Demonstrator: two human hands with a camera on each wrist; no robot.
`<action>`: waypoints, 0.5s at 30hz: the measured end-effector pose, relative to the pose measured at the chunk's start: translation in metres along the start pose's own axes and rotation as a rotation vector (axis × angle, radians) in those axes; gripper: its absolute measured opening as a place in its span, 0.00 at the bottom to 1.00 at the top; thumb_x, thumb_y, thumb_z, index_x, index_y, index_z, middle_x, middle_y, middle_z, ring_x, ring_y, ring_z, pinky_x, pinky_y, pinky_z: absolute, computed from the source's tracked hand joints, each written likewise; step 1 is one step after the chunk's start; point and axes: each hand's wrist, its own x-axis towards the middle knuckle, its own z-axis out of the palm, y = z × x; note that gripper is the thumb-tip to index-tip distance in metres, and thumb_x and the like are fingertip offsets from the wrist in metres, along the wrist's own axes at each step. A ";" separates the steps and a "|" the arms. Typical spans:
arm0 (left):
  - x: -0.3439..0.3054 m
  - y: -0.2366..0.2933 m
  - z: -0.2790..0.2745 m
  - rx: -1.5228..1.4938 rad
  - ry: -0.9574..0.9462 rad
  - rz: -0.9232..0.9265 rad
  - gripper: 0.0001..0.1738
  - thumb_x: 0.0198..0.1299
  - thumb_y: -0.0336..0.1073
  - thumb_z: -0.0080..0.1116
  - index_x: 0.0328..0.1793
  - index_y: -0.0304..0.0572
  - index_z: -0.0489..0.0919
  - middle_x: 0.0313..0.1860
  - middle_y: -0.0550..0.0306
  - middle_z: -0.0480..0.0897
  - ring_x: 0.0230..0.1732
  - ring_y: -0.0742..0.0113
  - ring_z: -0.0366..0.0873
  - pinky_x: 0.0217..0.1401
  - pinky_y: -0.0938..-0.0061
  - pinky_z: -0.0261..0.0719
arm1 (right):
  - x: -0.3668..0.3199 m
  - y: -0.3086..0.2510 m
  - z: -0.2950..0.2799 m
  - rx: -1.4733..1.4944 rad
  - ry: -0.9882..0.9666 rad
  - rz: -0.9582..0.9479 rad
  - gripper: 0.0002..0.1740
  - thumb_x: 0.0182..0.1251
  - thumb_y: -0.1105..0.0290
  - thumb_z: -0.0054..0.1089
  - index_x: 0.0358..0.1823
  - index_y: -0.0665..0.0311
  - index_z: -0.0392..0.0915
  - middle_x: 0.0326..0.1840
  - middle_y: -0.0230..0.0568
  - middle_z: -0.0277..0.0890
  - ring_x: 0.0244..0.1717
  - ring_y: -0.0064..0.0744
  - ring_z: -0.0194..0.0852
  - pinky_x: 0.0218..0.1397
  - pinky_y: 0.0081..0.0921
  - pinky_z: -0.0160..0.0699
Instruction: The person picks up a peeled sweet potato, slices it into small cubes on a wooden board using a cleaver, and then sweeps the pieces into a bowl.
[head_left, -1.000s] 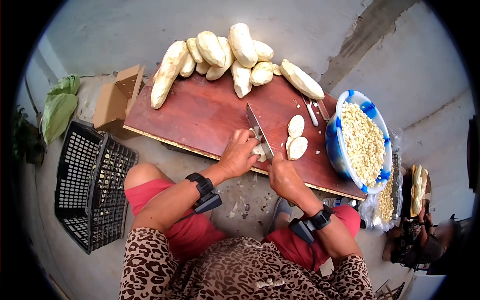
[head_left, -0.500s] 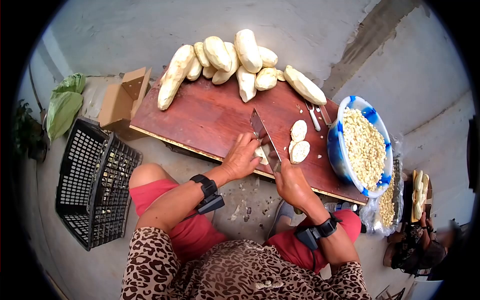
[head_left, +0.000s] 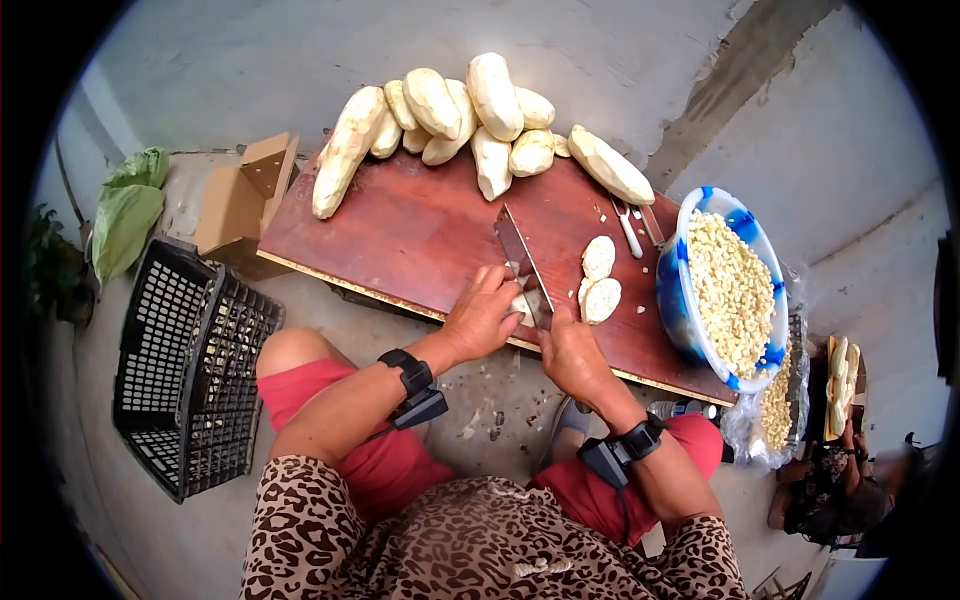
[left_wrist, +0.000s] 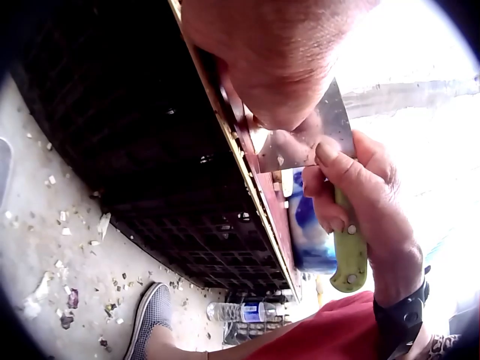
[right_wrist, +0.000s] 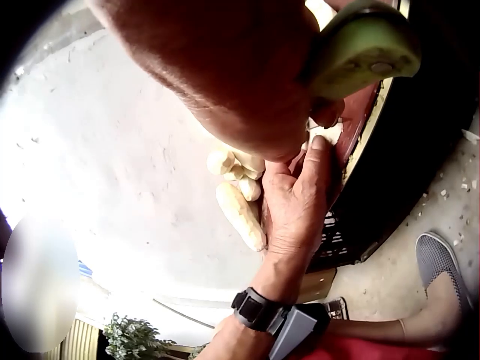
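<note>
My right hand point(head_left: 577, 360) grips a cleaver point(head_left: 524, 258) by its green handle point(left_wrist: 349, 253). The broad blade stands upright on the red-brown table point(head_left: 390, 235), close to its near edge. Just left of the blade, my left hand point(head_left: 478, 315) holds a piece of peeled tuber point(head_left: 521, 307) down on the board, fingertips beside the steel. The thumb lies along the piece in the right wrist view; the fingers partly cover it. Right of the cleaver lie pale round slices point(head_left: 599, 258). Several whole peeled tubers point(head_left: 430, 105) are heaped along the far edge.
A blue-and-white basin point(head_left: 672, 300) full of diced pieces stands at the table's right end. Near it lies a white-handled peeler point(head_left: 630, 232). A black crate point(head_left: 185, 370) and cardboard box point(head_left: 232, 205) stand left. Another person point(head_left: 850, 490) is at far right.
The cleaver and right hand drew toward the body, then moved back away a little. My left hand keeps its hold on the tuber piece. The head view shifted slightly.
</note>
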 end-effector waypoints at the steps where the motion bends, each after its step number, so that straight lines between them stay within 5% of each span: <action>1: -0.002 0.000 0.000 0.005 -0.005 -0.005 0.20 0.50 0.30 0.66 0.50 0.34 0.76 0.55 0.45 0.71 0.59 0.44 0.67 0.61 0.58 0.70 | -0.001 0.001 0.001 0.013 0.018 -0.009 0.11 0.67 0.72 0.53 0.38 0.74 0.65 0.25 0.70 0.76 0.31 0.71 0.77 0.35 0.57 0.75; 15: -0.005 0.001 -0.001 -0.052 0.034 -0.035 0.22 0.50 0.27 0.65 0.53 0.32 0.73 0.55 0.44 0.71 0.58 0.43 0.68 0.60 0.61 0.72 | -0.021 -0.016 -0.027 0.053 -0.013 0.009 0.11 0.65 0.76 0.57 0.38 0.75 0.64 0.27 0.74 0.73 0.34 0.75 0.74 0.35 0.57 0.70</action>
